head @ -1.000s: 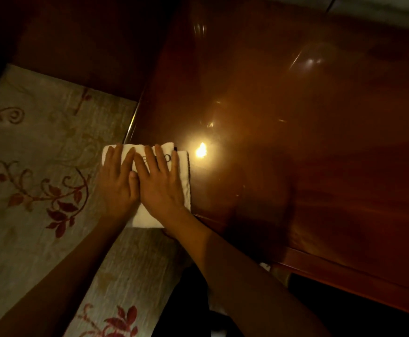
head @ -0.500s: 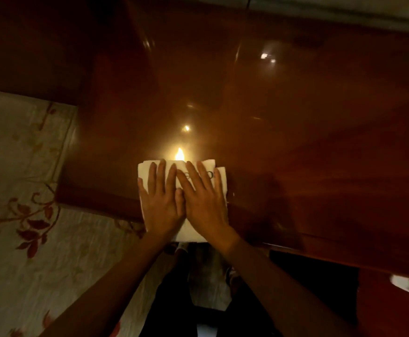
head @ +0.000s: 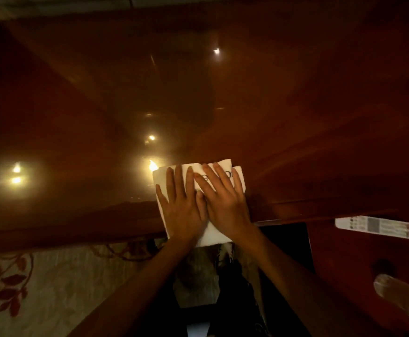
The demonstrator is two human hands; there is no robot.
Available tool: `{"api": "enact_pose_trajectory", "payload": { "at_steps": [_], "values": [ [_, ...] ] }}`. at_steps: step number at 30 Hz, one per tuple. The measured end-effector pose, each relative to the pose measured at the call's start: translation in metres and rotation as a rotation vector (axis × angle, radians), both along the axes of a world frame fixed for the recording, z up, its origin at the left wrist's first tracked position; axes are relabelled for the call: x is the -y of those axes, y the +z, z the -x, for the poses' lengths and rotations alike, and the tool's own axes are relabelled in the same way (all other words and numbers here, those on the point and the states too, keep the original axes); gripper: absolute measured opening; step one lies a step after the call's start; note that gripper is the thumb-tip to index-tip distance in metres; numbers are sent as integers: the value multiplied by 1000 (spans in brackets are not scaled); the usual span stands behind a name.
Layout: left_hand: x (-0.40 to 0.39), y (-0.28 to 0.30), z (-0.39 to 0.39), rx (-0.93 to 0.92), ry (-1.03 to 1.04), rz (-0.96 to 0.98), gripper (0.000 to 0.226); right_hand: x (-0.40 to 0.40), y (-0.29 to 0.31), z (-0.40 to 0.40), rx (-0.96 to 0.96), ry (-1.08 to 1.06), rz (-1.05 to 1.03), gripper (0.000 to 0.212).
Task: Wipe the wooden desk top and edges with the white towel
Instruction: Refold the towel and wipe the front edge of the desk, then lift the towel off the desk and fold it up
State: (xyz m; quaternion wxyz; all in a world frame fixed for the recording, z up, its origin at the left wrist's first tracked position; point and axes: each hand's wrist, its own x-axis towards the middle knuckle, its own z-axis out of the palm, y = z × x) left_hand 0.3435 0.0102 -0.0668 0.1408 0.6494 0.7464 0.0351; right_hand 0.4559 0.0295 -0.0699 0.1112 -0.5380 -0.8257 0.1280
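Pressing white towel [head: 219, 233] flat on the bench [head: 295, 117] near edge, left hand [head: 184, 212] and right hand [head: 225, 203] fingers spread open, ungripped; overhang risking slipping floorward.

Floral carpet [head: 40, 283] lower left; white label [head: 373, 226] and clear knob [head: 390, 287] right.
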Motion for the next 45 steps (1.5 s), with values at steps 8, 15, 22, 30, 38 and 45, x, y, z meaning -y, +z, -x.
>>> {"api": "enact_pose_trajectory", "payload": {
  "at_steps": [8, 15, 22, 30, 38, 45],
  "values": [
    [-7, 6, -66, -33, -76, 43, 62, 3, -7, -64, -2, -72, -65, 43],
    [-13, 11, -80, -19, -173, 63, 56, 5, 6, -77, 153, -198, -86, 41],
    [-41, 15, -37, 152, -325, 20, 55, -21, 32, -79, 266, -260, 333, 65],
    [-49, 29, -22, 348, -20, 278, 69, -35, 43, -77, 156, -524, 662, 83],
    [-50, 37, 48, 776, 285, 321, 53, -51, 56, -10, -130, -413, 788, 51],
    [-54, 41, 207, 622, 332, 395, 63, -78, 59, 133, -195, -162, 853, 49]
  ]
}}
